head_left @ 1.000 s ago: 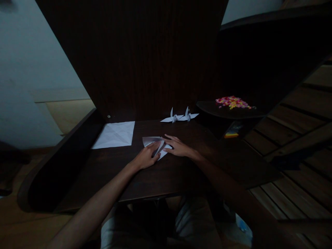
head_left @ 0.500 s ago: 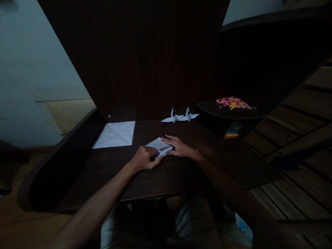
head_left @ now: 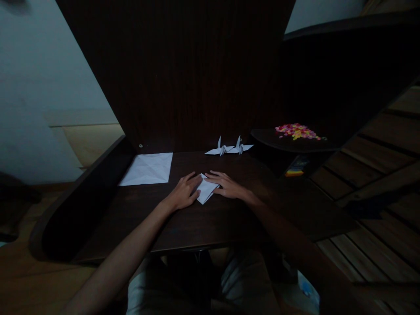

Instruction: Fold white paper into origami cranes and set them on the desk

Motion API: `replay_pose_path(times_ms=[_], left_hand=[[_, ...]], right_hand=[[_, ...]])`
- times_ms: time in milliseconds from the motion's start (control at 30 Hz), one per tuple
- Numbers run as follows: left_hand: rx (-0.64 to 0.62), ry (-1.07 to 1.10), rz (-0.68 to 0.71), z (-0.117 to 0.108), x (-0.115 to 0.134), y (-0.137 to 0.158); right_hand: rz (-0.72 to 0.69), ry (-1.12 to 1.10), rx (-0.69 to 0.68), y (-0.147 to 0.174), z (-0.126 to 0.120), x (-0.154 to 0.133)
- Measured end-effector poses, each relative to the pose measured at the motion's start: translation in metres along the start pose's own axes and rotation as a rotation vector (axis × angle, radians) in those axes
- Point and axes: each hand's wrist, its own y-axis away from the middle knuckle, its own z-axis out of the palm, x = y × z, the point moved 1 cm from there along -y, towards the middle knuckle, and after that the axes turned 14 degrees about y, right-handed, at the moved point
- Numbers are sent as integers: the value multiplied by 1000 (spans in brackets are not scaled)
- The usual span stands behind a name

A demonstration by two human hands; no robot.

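A folded piece of white paper [head_left: 205, 192] lies on the dark wooden desk [head_left: 193, 227], one corner toward me. On its left side rests my left hand [head_left: 184, 191], fingers spread and lying flat, covering that edge. My right hand [head_left: 226, 184] lies on the paper's right side, with its fingers stretched over the upper edge and its thumb by the right corner. Both hands are open. Beyond them, two white paper cranes [head_left: 222, 149] stand side by side near the desk's back panel.
A larger creased white sheet [head_left: 147, 168] lies flat at the back left, beside the desk's raised side panel [head_left: 82, 197]. On the right, a rounded shelf [head_left: 265, 136] carries a heap of small pink, red and yellow pieces [head_left: 297, 131]. Under it sits something with a yellow edge [head_left: 294, 173].
My left hand has opened from a curled shape to flat, spread fingers and slid to the paper's left edge. More of the paper's lower corner shows. My right hand stays nearly in place.
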Motion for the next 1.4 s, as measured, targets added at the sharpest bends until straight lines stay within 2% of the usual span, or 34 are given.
replay_pose_path(times_ms=[133, 567, 667, 833, 967, 1167, 1300, 1400], left_hand=[[-73, 37, -44, 3, -7, 2], [-99, 45, -62, 2, -17, -7], [-68, 61, -42, 0, -16, -7], [40, 45, 6, -5, -11, -7], [56, 54, -10, -9, -9, -7], [119, 266, -137, -18, -18, -2], [82, 466, -78, -25, -23, 2], [116, 454, -48, -25, -27, 2]], right_hand=[[-18, -14, 48, 1, 1, 0], [98, 49, 302, 0, -2, -1], [85, 82, 340, -2, -2, -1], [-31, 37, 333, -4, 4, -2], [-127, -73, 339, -5, 8, -7], [-235, -96, 324, -7, 18, -10], [-264, -86, 256, -9, 23, -9], [-277, -65, 191, -10, 24, -9]])
